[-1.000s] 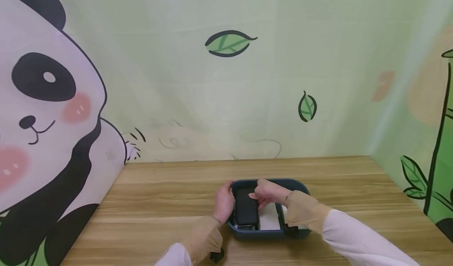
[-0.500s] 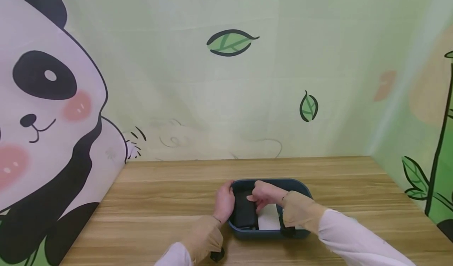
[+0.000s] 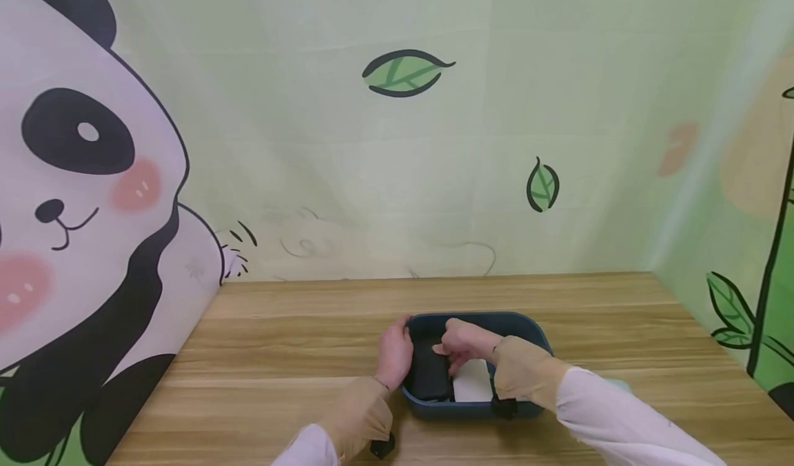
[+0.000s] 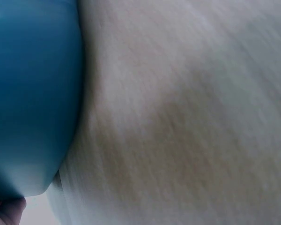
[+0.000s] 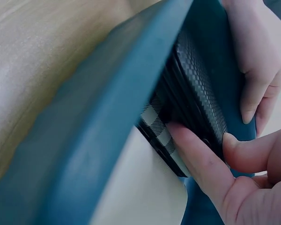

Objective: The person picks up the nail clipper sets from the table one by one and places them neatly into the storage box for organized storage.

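A dark blue storage bin (image 3: 462, 411) with rounded corners stands on the wooden table. My left hand (image 3: 394, 353) grips its left end at the rim. Inside, on the left, lies a black rectangular case (image 3: 426, 376); the right wrist view shows its woven-look texture (image 5: 199, 82). My right hand (image 3: 466, 342) reaches in from the right and pinches the case's right edge between thumb and index finger. Close beside the case is a black-and-white checkered item (image 5: 157, 124), partly hidden. A flat white object (image 3: 473, 382) lies in the bin's middle.
The wooden table (image 3: 298, 356) extends around the bin. Behind it hangs a light green backdrop (image 3: 310, 142) printed with a panda and leaves. My right forearm and cuff hide the bin's right part.
The black case has gone down deeper into the bin and slightly left, with my right hand still on its edge. My left hand has kept its grip on the bin.
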Available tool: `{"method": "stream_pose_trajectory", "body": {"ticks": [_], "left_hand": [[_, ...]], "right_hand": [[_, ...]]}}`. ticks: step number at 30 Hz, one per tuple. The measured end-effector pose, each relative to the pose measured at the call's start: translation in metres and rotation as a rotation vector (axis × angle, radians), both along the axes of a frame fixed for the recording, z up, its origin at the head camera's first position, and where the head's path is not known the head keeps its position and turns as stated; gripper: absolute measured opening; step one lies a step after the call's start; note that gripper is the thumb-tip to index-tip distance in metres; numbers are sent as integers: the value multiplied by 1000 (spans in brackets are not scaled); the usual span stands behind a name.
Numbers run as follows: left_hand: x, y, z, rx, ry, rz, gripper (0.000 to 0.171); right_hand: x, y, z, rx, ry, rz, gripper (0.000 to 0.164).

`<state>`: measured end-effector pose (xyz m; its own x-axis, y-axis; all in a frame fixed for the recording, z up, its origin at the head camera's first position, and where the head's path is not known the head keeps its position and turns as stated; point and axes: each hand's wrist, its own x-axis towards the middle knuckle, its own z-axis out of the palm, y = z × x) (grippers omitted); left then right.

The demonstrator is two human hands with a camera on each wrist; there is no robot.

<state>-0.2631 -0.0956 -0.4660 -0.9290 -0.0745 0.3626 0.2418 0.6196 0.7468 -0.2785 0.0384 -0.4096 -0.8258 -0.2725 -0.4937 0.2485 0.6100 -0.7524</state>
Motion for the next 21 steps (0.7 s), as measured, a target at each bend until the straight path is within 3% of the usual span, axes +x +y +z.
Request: {"method": "stream_pose_trajectory", "body": {"ticks": [7, 15, 21], "left_hand": [[0, 0, 0, 15, -9, 2, 26], [-1, 0, 1, 19, -19, 3, 25], [0, 0, 3, 32, -38, -3, 25]], "right_hand": [[0, -2, -2, 21, 20, 4, 41], [1, -4, -1, 56, 56, 35, 32], [3, -3, 0, 121, 89, 98, 29]]}}
